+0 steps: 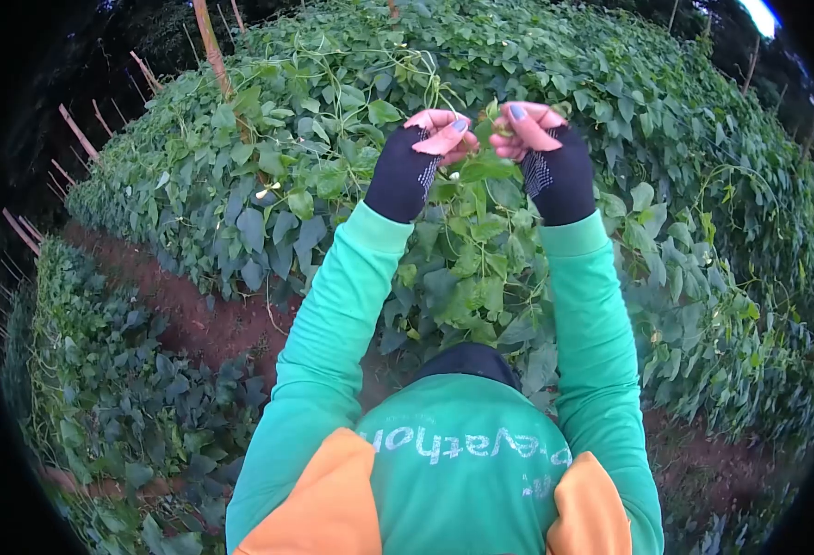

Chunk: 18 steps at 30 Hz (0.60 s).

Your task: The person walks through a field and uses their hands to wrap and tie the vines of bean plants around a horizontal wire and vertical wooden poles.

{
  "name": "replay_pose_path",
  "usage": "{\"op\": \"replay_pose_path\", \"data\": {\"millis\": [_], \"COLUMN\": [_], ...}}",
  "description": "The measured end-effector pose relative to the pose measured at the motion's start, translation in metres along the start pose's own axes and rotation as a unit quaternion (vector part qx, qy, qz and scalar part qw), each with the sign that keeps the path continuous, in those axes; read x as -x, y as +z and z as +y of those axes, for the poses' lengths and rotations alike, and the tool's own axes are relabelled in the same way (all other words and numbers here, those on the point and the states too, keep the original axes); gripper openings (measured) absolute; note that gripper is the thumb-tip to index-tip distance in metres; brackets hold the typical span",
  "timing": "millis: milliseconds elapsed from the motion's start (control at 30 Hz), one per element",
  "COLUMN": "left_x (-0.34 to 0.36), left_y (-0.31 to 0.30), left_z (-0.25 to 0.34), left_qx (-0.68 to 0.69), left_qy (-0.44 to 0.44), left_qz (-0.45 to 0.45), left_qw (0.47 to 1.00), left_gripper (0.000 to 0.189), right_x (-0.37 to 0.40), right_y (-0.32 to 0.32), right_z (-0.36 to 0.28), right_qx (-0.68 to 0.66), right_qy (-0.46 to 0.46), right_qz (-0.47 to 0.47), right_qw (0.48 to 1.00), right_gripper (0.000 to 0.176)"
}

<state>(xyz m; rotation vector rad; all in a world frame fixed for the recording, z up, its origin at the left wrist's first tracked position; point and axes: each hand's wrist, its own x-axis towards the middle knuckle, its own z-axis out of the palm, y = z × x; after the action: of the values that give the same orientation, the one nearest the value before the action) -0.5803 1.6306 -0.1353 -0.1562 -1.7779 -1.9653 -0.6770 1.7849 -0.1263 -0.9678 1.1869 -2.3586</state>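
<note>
Both my hands are raised in front of me at the leafy climbing vines (pixel 481 240), wearing dark fingerless gloves with pale grip dots. My left hand (pixel 430 148) is closed, thumb against the curled fingers; thin vine stems (pixel 436 85) rise just behind it, and whatever lies in its pinch is hidden. A short gap away, my right hand (pixel 538 139) pinches a small green vine shoot (pixel 493 113) between thumb and fingertips. Broad green leaves (pixel 485 168) hang directly below and between the two hands.
A wooden pole (pixel 211 46) stands among the vines at the upper left, with more stakes (pixel 78 132) beyond. Reddish bare soil (pixel 194 319) forms a path on the left, beside another leafy row (pixel 120 379). Dense foliage (pixel 703 139) spreads to the right.
</note>
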Motion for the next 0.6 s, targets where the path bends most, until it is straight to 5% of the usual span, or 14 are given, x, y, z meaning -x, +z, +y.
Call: {"op": "replay_pose_path", "data": {"millis": [267,367,400,500,567,600], "left_x": [-0.003,0.026,0.033,0.061,0.079,0.086], "left_y": [-0.009,-0.009,-0.017,-0.025,-0.034,-0.036], "left_z": [-0.001,-0.001,-0.007,-0.006,-0.012,-0.013], "left_qx": [0.04,-0.052,-0.172,-0.246,-0.211,-0.21], "left_qy": [0.061,0.028,0.052,0.115,0.098,0.097], "left_qz": [-0.118,-0.101,-0.075,-0.058,-0.05,-0.049], "left_qw": [0.99,0.993,0.981,0.961,0.971,0.972], "left_gripper": [0.023,0.031,0.024,0.015,0.013,0.013], "right_x": [0.018,0.033,0.038,0.05,0.04,0.035], "right_y": [0.027,0.024,0.025,0.011,-0.014,-0.022], "right_z": [-0.033,-0.026,-0.028,-0.025,-0.009,0.006], "right_qx": [0.137,0.158,0.186,0.233,0.419,0.419], "right_qy": [-0.056,-0.022,0.001,-0.001,-0.147,-0.145], "right_qz": [-0.024,-0.081,-0.135,-0.187,-0.269,-0.27], "right_qw": [0.989,0.984,0.973,0.954,0.854,0.855], "right_gripper": [0.025,0.023,0.022,0.018,0.024,0.024]}}
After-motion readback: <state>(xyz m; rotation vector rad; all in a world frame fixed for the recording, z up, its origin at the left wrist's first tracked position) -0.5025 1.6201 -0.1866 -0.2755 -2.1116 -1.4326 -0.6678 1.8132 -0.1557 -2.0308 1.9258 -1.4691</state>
